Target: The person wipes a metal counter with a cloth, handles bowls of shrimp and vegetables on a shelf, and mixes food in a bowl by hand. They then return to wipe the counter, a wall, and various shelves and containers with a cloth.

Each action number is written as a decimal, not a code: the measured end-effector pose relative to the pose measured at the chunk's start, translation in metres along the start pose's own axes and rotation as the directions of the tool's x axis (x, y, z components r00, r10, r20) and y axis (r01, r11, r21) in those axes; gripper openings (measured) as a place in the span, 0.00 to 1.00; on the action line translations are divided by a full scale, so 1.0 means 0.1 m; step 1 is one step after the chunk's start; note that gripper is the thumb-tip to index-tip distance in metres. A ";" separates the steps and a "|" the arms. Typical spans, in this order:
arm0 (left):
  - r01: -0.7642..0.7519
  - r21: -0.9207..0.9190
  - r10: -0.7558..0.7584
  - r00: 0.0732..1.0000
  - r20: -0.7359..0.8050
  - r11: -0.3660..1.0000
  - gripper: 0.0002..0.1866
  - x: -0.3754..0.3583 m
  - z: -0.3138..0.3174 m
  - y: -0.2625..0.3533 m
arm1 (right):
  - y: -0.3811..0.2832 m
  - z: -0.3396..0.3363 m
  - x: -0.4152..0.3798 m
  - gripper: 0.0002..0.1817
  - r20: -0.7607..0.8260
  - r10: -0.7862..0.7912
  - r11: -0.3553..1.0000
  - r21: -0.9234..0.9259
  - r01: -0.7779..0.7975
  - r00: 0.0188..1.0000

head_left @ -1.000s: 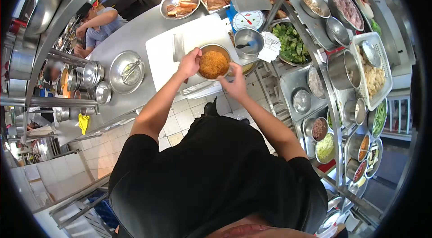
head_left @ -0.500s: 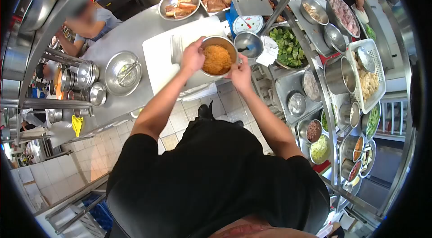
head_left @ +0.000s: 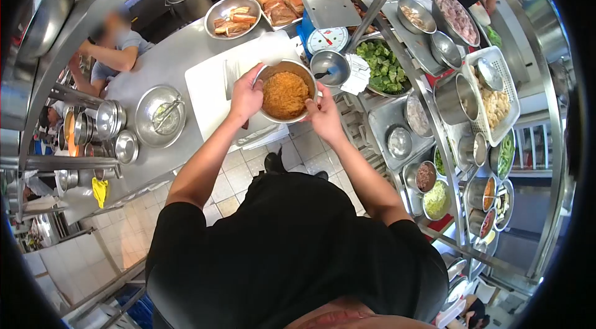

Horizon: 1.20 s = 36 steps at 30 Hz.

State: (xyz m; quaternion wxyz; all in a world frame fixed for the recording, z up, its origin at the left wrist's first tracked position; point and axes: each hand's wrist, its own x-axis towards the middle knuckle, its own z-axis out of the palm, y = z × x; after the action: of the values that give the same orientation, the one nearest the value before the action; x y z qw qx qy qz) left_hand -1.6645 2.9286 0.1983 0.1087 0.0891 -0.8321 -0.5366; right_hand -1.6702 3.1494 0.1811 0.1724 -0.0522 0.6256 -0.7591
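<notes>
A round metal pot (head_left: 289, 66) is held up at the near edge of the white cutting board, above the floor gap in front of my body. Inside it lies an orange-brown, crumbly or shredded food (head_left: 285, 94) that I cannot name for sure. My left hand (head_left: 246, 98) grips the pot's left side, thumb at the rim. On the right side, my right hand (head_left: 324, 119) closes on the rim, its thumb reaching over the edge. Behind the pot is the white cutting board (head_left: 205, 90), with a clear plastic-looking item partly hidden by my left hand.
A blue scale (head_left: 327, 37) and a small metal bowl (head_left: 329, 67) stand beyond the pot. Trays of meat (head_left: 282, 1) and broccoli (head_left: 380, 65) lie farther off. At left are a strainer bowl (head_left: 160, 116) and another person (head_left: 118, 52). Metal shelving (head_left: 442, 136) with ingredient containers borders the right.
Both hands have brought the pot slightly closer to my body. The whole view has shifted, so the surroundings appear farther left and a little lower.
</notes>
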 end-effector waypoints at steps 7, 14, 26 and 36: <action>-0.098 -0.324 0.102 0.995 -0.005 0.941 0.24 -0.20 0.17 0.45 | -0.74 -0.11 -0.72 0.36 0.124 -0.466 0.539 -0.745 0.392 0.876; -0.076 -0.439 0.243 0.909 0.337 0.895 0.31 -0.47 0.54 0.93 | -0.80 -0.50 -1.40 0.23 -0.180 -0.597 0.595 -0.753 0.281 0.781; 0.317 -0.081 -0.193 0.739 0.646 0.945 0.24 -1.13 1.34 -0.83 | -3.52 -1.64 -4.57 0.14 -0.360 -0.919 0.359 -0.933 0.035 -0.162; 0.336 0.331 -0.469 0.700 0.538 0.882 0.25 -2.19 1.30 -1.72 | -5.17 -3.72 -5.47 0.43 -0.399 -0.864 0.489 -0.521 -0.700 -0.306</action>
State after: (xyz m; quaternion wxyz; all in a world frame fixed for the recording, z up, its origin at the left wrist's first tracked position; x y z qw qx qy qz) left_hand -1.4847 3.0300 -0.0295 -0.2931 0.1048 -0.8332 -0.4571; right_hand -1.3698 3.7562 0.6773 -0.5638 0.4261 0.7075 -0.0052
